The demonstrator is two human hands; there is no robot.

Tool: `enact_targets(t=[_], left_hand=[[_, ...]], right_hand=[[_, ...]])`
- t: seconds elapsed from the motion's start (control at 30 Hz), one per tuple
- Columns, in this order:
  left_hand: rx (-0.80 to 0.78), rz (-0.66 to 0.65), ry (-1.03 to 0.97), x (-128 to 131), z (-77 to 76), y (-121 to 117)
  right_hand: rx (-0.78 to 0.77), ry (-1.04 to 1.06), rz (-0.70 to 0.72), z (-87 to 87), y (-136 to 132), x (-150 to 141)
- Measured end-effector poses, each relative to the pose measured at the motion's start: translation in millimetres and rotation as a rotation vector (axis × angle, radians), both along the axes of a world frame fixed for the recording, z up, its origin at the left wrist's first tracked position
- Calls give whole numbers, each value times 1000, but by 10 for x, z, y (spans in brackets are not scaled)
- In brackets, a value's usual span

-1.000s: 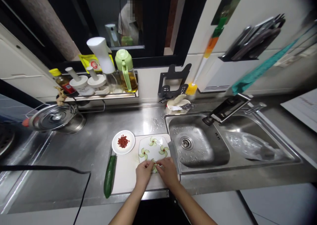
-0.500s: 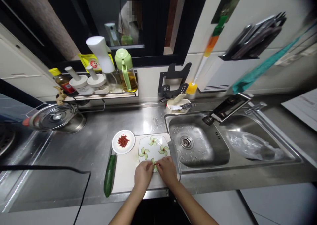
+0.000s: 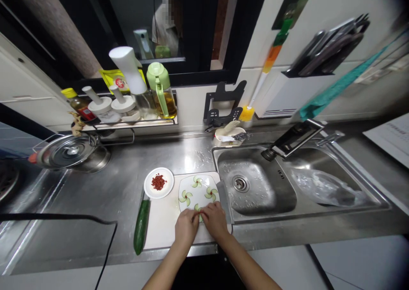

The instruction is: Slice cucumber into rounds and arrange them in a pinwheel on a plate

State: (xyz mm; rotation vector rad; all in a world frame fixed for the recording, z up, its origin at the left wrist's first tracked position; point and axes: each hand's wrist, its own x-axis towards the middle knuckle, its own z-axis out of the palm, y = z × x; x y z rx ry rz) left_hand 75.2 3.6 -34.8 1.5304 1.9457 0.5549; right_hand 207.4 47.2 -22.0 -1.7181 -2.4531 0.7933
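Both hands meet over the near edge of a white square plate (image 3: 198, 194). My left hand (image 3: 187, 226) has its fingertips pinched together, and my right hand (image 3: 215, 221) pinches close beside it. What the fingertips hold is too small to make out. Under them is a pinwheel of cucumber slices (image 3: 197, 207), partly hidden. Similar pinwheels with red centres lie elsewhere on the plate. The plate rests on a white cutting board (image 3: 161, 224). At its upper left corner stands a small round white plate (image 3: 146, 188) with chopped red bits (image 3: 158, 182). A whole cucumber (image 3: 141, 227) lies along the left edge.
Right of the board is a steel sink (image 3: 255, 198), with a flat grey blade-like piece (image 3: 225, 198) between. A lidded pot (image 3: 92, 158) and a rack with an oil bottle (image 3: 162, 92) stand behind. A black cable (image 3: 64, 216) crosses the left counter.
My left hand has shifted slightly right, its fingertips now nearly touching those of my right hand. The plate and the cucumber have stayed in place.
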Motion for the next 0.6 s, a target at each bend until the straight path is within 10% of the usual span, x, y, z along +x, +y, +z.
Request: enact_targets(t=[0.6], left_hand=[[-41, 9, 5, -5, 24, 5]], right_hand=[[14, -6, 4, 3, -8, 20]])
